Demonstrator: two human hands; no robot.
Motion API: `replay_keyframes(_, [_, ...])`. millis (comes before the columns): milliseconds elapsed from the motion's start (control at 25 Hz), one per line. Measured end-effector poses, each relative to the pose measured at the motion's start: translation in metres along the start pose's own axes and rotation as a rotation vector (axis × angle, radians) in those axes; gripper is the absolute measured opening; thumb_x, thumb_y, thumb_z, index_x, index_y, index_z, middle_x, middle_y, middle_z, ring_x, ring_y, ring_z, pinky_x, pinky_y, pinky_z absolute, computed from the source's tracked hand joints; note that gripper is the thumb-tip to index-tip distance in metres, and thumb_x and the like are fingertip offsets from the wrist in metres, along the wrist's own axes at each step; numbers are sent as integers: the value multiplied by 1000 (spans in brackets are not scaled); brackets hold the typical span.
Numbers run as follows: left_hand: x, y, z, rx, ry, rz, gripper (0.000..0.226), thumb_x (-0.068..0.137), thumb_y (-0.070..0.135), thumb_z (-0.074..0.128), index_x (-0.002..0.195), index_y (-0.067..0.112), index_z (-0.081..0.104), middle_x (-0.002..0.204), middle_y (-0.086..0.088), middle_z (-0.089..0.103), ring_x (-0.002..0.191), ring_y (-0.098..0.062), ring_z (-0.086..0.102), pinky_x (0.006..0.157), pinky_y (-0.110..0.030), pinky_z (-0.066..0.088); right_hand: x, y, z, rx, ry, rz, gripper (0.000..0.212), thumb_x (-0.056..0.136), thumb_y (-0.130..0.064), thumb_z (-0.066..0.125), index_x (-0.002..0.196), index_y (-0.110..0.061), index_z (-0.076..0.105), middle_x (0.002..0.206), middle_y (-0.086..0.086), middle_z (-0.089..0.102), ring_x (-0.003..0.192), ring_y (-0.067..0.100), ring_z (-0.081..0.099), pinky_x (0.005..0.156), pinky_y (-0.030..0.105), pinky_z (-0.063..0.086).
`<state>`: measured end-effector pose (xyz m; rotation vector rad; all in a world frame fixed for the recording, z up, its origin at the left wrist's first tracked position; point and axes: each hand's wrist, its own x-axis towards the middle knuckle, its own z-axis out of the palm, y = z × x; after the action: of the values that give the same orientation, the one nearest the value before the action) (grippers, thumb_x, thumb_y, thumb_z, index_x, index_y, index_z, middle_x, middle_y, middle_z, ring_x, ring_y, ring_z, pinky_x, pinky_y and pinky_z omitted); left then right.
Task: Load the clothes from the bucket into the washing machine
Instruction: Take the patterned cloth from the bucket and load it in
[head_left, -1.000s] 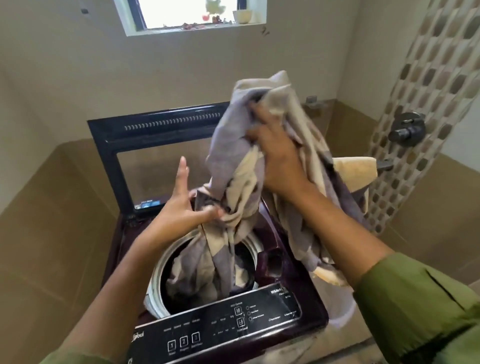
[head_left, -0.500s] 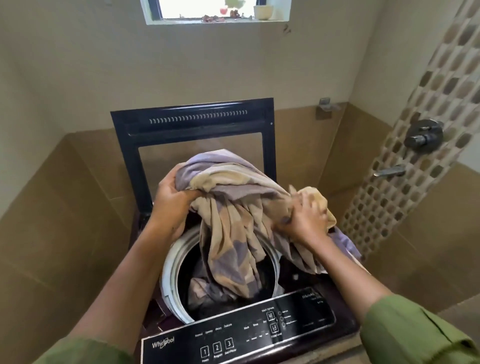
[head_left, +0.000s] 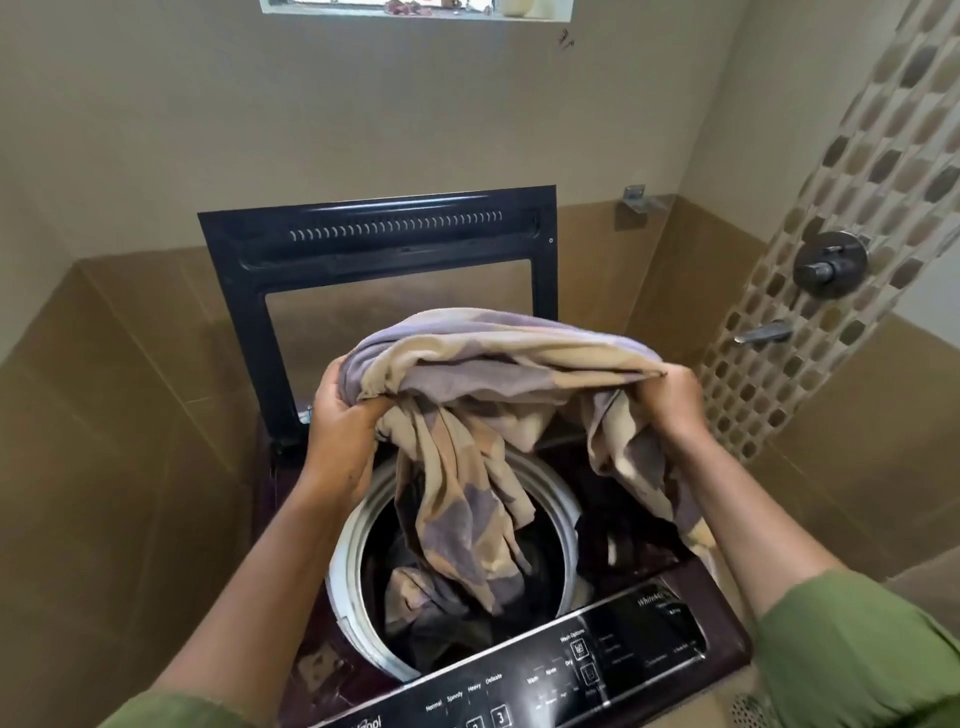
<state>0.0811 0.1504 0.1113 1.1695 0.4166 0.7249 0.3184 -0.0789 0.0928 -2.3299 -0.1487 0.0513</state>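
We hold a large cloth (head_left: 498, 358) stretched between our two hands just above the middle of the frame, a soft, limp fabric in broad patches of dull lilac and pale beige, creased into long folds. Our left hand (head_left: 343, 410) has its fingers curled round a gathered edge at the cloth's left end, and our right hand (head_left: 675, 400) bunches the other end in a closed grip, so that the fabric arches up between them like a low hump. From that arch one wide fold hangs straight down into the round drum (head_left: 467, 566) of the washing machine (head_left: 639, 525), whose opening sits at lower centre; the drum's rim is smooth pale metal, and inside it lie more crumpled clothes in the same colours, with something dark beneath (we cannot make out what). A second fold trails from the right hand over the machine's glossy dark maroon top. The lid (head_left: 384, 244) stands upright behind the cloth, a black frame round a clear pane. Along the bottom edge runs the shiny black control panel (head_left: 566, 670) with white lettering. Green sleeves (head_left: 857, 654) cover our forearms at the lower corners, and a round metal tap fitting (head_left: 829, 264) sits on the mosaic tiles at the right.
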Motion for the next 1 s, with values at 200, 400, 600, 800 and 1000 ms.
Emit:
replay_keyframes(200, [5,-41,-13,273,48,-51,60,81,17,77,126,30,39,125,1,60,112,-15,61,91,-37,52,-26,-67,5,927,-294,139,28,87,-29,56,103,-12,71,94,11,73,82,22,67,70,30,53])
replay_keyframes(400, [-4,-98,-61,1561,-505,-145,42,87,34,58,124,15,55,126,-11,60,120,-29,55,89,-34,46,-71,-59,75,637,-446,75,27,95,-31,50,109,-14,66,107,9,70,91,16,66,77,24,51])
replay_keyframes(600, [-17,-120,-124,1975,-881,-385,48,93,37,51,138,23,47,149,-4,42,148,-29,19,119,-57,5,-122,5,133,58,-773,-32,25,84,-13,65,106,-22,57,90,-5,63,74,4,56,71,25,47])
replay_keyframes(800, [-7,-121,-145,2051,-590,-135,51,97,24,41,148,25,34,164,-3,9,151,-27,-7,116,-64,-5,-120,28,157,-120,-711,40,33,84,-18,59,116,-22,57,91,-2,64,75,12,59,72,28,50])
replay_keyframes(1000, [-7,-137,-142,2082,-503,-163,54,94,25,41,147,24,32,164,-4,-11,149,-31,-17,111,-71,-5,-120,31,178,43,-824,154,67,85,-33,64,143,-21,33,120,-7,50,109,15,55,86,28,51])
